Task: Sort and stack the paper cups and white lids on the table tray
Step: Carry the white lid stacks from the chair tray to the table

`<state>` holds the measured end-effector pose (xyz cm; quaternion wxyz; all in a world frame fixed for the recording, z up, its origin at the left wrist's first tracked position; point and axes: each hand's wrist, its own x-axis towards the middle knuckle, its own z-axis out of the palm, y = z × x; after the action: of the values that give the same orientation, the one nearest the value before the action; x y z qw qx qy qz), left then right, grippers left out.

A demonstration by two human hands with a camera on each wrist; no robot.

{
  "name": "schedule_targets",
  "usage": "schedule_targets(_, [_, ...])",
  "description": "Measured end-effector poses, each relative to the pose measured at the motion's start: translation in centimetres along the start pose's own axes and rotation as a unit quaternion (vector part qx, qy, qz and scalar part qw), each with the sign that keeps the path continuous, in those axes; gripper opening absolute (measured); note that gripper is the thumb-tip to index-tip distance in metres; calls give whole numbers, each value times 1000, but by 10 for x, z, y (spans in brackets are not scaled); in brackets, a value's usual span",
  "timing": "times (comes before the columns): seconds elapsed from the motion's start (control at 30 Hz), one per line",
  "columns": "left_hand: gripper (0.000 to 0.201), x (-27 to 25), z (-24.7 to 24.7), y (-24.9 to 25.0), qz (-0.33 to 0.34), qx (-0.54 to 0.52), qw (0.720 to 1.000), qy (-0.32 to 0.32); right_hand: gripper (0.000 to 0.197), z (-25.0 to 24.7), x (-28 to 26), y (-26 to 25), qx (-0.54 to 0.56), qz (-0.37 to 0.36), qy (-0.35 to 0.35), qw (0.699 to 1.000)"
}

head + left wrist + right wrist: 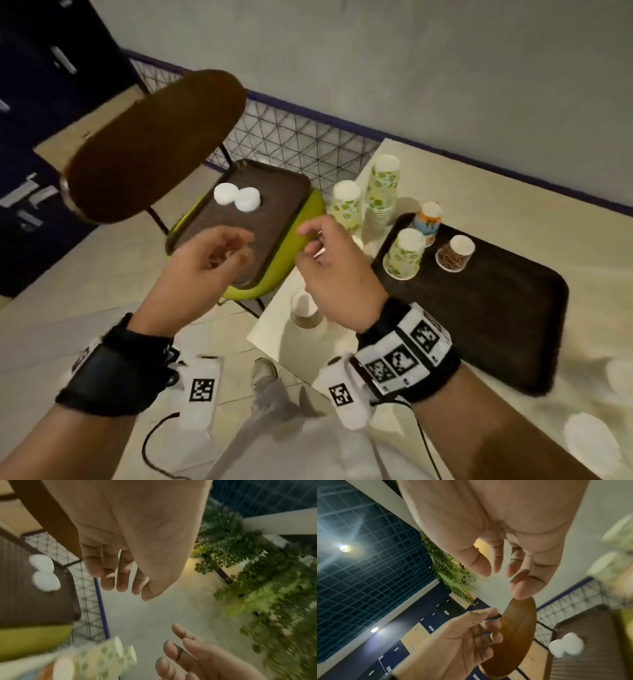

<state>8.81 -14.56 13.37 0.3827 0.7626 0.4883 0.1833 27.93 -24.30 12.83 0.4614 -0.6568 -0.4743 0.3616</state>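
Two white lids [237, 198] lie side by side on a brown tray [274, 219] that rests on a green chair seat. My left hand [236, 246] and right hand [308, 243] hover over that tray's near end, both empty with loosely curled fingers. The wrist views show the same: the left hand [123, 582] and the right hand [501, 572] hold nothing. Green-patterned paper cups stand upside down on the table, a tall stack [382, 185] and a shorter one [346, 205]. On the dark table tray [479, 315] stand a green cup [406, 255], an orange-and-blue cup [428, 219] and a brown-patterned cup [455, 255].
The chair's brown backrest [154, 147] rises at the left. A wire grid panel [301, 137] stands behind the chair. A cup [305, 310] sits at the table's near corner, under my right wrist. Blurred white round things [589, 442] lie on the table at lower right.
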Motion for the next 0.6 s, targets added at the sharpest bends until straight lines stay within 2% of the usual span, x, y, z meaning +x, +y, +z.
schedule_targets(0.13, [18, 66, -58, -82, -22, -23, 999, 38, 36, 92, 76, -26, 29, 26, 3, 999])
schedule_targets(0.3, [32, 149, -99, -159, -82, -38, 995, 37, 43, 183, 168, -27, 33, 141, 30, 989])
schedule_targets(0.43, [48, 216, -104, -196, -104, -23, 994, 14, 50, 216, 237, -5, -12, 238, 58, 969])
schedule_targets(0.6, [81, 287, -80, -243, -101, 50, 993, -26, 66, 234, 315, 35, -128, 271, 91, 950])
